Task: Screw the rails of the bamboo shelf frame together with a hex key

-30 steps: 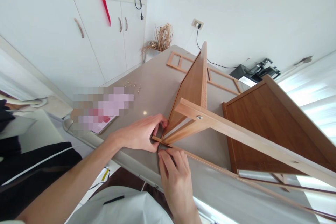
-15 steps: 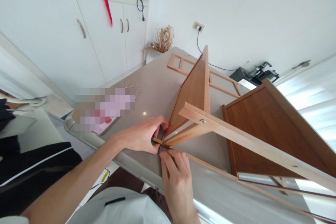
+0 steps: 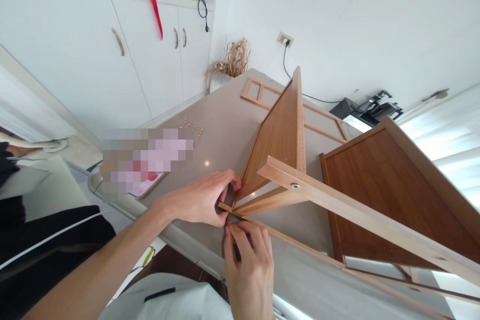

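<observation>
The work in hand appears to be the fitting together of a wooden frame, and it is judged to be partway along. The frame is set on the near side of the table [image 3: 225, 145], with a first panel [image 3: 275, 135] stood on edge and a second panel [image 3: 393, 200] tilted farther to the right. A thick beam [image 3: 360, 210] is carried across the near side, and a metal fastener [image 3: 295, 186] is seated in it — that joint, at least, looks made. Attention is given to the low corner where a thin rail [image 3: 292, 240] is met by the first panel; whether it is secured yet cannot be told.

The rail's end is clasped between thumb and fingers by the left hand [image 3: 202, 200]. The fingertips of the right hand [image 3: 247, 255] are bunched just below the same corner (whether a small tool or screw is pinched there is hidden).

Some parts seem left over for later: small metal pieces [image 3: 201, 130] are scattered loose near a phone [image 3: 152, 184], and a light open frame [image 3: 255, 103] is laid flat behind the first panel.

In looks, the panels are warm brown and smooth, edged with raised strips, while the beam is paler — plain, straight and square-cut.
</observation>
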`<state>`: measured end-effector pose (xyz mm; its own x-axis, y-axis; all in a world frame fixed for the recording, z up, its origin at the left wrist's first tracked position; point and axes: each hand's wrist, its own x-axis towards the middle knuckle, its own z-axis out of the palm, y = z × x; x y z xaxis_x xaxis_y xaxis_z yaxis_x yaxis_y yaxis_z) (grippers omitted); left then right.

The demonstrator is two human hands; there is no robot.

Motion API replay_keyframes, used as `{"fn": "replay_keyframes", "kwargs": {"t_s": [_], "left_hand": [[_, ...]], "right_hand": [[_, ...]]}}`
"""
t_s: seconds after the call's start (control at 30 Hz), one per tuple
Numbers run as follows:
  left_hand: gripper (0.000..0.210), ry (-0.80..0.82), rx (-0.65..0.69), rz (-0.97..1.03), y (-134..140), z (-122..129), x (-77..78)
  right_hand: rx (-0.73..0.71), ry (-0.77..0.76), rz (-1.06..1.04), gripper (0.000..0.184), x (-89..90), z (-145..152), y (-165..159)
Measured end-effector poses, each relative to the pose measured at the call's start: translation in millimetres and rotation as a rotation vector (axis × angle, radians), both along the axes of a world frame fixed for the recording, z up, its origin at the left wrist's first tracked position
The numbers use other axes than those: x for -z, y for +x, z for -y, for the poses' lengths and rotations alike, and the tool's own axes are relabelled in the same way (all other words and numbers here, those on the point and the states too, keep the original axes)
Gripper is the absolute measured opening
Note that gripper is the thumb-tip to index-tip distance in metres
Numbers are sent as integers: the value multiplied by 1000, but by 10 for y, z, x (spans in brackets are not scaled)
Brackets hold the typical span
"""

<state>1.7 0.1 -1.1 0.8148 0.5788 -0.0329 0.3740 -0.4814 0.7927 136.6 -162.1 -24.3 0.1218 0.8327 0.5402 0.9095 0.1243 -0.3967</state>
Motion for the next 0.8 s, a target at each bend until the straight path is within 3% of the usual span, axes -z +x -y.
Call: {"fn": "replay_keyframes", "kwargs": {"t_s": [0.2, 0.53, 0.8], "left_hand": [[48, -8, 5, 16, 6, -7, -9], [50, -21, 22, 42, 7, -10, -23], [50, -11, 36, 37, 12, -16, -46]], "right_hand": [[24, -12, -27, 16, 0, 5, -23], [-79, -43, 36, 20, -112, 68, 56], [-48, -112, 103, 26, -43, 23, 48]]}}
